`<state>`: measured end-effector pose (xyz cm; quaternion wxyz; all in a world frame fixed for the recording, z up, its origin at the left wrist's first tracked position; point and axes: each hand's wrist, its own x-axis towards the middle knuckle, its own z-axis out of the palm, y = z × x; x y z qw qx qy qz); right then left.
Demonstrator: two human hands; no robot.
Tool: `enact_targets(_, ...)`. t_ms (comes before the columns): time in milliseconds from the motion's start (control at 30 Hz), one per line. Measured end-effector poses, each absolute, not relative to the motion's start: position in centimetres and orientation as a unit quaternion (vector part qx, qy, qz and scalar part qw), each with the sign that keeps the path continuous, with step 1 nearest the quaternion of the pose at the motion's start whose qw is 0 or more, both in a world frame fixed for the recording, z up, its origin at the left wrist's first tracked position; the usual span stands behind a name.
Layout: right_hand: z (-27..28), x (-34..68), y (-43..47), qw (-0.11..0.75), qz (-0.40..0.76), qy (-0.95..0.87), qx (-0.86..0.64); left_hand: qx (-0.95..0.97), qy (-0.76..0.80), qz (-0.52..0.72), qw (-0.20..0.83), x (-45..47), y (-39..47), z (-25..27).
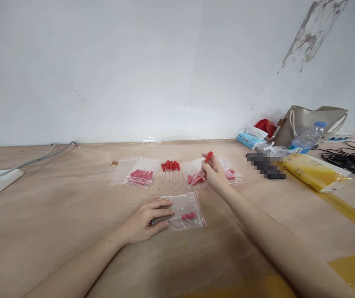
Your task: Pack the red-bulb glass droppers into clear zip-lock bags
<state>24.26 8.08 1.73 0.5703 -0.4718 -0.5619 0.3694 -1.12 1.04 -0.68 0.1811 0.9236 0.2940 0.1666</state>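
Note:
My left hand [144, 217] lies with its fingers apart on a clear zip bag [185, 201] near the middle of the table. Inside that bag is a dropper with a red bulb [189, 216]. Between the fingers of my closed right hand [217, 174] is another dropper [208, 156]; its red bulb points up and its tube cannot be made out clearly. Several loose red-bulbed droppers [171, 166] lie side by side just beyond the bag. Filled zip bags rest to either side of them, a left stack [140, 176] and a right stack [192, 176] partly behind my right hand.
A white power strip [1, 184] sits at the left edge. At the right are a blue tissue pack [248, 140], a grey bag [304, 120], a plastic bottle [309, 136], a yellow tissue pack [315, 171] and black cables [348, 159]. The wall [134, 74] borders the table's far edge.

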Motion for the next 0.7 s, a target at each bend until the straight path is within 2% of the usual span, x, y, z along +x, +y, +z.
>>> enact_targets(67,1.1,25.8,5.8,0.607,0.408,-0.507,-0.456,0.923,0.295,0.167,0.18,-1.1,1.1,-0.7)
enact_targets(367,-1.4,26.8,1.8,0.633,0.453,-0.43,-0.457,0.923,0.304,0.159,0.173,-1.1,1.0,-0.7)
enact_targets(533,-1.8,26.1,1.2,0.602,0.505,-0.404,-0.468,0.916,0.317,0.169,0.178,-1.0,0.8,-0.4)
enact_targets(700,-2.0,26.3,0.4,0.523,0.565,-0.45,-0.453,0.912,0.33,0.162,0.181,-0.9,0.8,-0.3)
